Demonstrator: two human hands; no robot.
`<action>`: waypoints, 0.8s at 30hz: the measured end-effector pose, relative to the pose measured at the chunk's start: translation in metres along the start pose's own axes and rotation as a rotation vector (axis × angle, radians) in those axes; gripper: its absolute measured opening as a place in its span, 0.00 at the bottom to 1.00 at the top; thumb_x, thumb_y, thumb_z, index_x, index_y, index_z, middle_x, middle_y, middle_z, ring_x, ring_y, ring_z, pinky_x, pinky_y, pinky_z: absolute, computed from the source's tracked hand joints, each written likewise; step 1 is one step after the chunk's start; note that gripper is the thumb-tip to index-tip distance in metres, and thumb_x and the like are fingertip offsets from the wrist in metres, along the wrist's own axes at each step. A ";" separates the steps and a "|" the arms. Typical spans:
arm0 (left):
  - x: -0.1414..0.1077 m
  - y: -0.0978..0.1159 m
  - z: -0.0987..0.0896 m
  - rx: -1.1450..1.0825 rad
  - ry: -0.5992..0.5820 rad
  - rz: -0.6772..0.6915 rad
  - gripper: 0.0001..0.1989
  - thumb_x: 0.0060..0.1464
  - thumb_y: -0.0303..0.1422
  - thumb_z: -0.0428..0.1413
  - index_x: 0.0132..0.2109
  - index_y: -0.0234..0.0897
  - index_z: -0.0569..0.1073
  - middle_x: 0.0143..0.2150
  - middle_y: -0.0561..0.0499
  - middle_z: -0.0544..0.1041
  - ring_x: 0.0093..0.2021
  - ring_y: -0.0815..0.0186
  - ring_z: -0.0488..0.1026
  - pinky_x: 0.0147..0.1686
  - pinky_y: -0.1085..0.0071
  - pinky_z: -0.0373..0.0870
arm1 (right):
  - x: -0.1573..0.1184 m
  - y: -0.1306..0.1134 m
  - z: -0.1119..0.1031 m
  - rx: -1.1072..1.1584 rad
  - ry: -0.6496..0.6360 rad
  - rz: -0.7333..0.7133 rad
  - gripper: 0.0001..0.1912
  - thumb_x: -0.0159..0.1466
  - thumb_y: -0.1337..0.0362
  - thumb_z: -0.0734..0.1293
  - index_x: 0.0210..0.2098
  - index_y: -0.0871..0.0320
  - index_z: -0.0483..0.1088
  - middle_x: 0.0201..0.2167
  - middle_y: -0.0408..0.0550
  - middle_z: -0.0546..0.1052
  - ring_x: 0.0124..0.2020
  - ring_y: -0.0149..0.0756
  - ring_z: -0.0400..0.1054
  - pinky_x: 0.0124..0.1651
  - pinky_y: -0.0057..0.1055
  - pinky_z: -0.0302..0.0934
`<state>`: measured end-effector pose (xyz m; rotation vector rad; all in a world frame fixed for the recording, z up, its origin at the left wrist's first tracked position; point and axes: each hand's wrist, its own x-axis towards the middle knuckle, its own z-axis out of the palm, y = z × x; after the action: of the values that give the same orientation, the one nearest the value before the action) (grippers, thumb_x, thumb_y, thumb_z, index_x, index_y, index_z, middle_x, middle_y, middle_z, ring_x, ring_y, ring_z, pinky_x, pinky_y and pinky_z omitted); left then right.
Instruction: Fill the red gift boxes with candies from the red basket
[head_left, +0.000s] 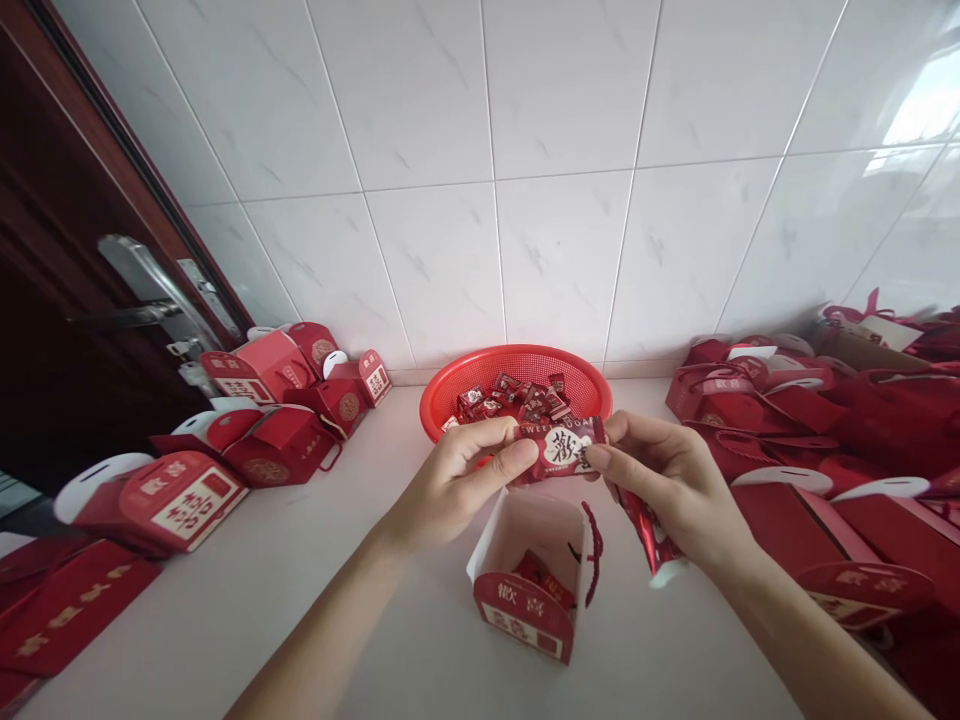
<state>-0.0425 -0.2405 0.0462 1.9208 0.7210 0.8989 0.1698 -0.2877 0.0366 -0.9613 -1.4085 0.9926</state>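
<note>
Between both hands, a red wrapped candy [562, 448] with a white label is held up flat, its printed face toward me. My left hand [461, 475] pinches its left end between thumb and fingers. At its right end, my right hand [671, 480] grips it with thumb and forefinger, while another shiny red packet [641, 530] hangs from the lower fingers of that hand. Below the hands stands an open red box [525, 600] with a white inside and a dark red cord handle. A few red packets [541, 578] lie inside it.
A red plastic basket [517, 358] of wrapped candies stands against the tiled wall. Red gift boxes [199, 500] line the left side, near a dark door with a metal handle [161, 290]. Many more red boxes [795, 520] crowd the right side of the white surface [360, 620].
</note>
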 end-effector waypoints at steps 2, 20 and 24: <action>-0.001 0.005 -0.006 0.044 -0.016 0.007 0.19 0.65 0.43 0.53 0.28 0.36 0.66 0.27 0.54 0.64 0.30 0.68 0.62 0.30 0.72 0.61 | 0.002 -0.003 -0.002 -0.087 0.003 0.009 0.22 0.60 0.46 0.72 0.26 0.58 0.69 0.18 0.38 0.63 0.17 0.24 0.48 0.19 0.26 0.41; -0.004 0.002 0.001 0.470 -0.303 0.009 0.07 0.54 0.30 0.60 0.28 0.40 0.79 0.23 0.53 0.73 0.25 0.65 0.70 0.27 0.71 0.62 | 0.002 -0.006 -0.006 -0.194 0.090 -0.017 0.09 0.61 0.59 0.69 0.29 0.57 0.71 0.27 0.44 0.72 0.29 0.33 0.64 0.33 0.29 0.60; -0.012 0.017 -0.005 0.630 -0.262 -0.032 0.05 0.53 0.37 0.63 0.37 0.43 0.82 0.35 0.50 0.74 0.36 0.61 0.73 0.37 0.69 0.67 | 0.000 -0.007 -0.010 -0.277 0.077 -0.054 0.10 0.63 0.57 0.69 0.30 0.57 0.72 0.30 0.47 0.76 0.34 0.37 0.68 0.39 0.32 0.63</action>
<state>-0.0514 -0.2550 0.0590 2.5059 0.9448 0.4010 0.1795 -0.2892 0.0439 -1.1445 -1.5244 0.7242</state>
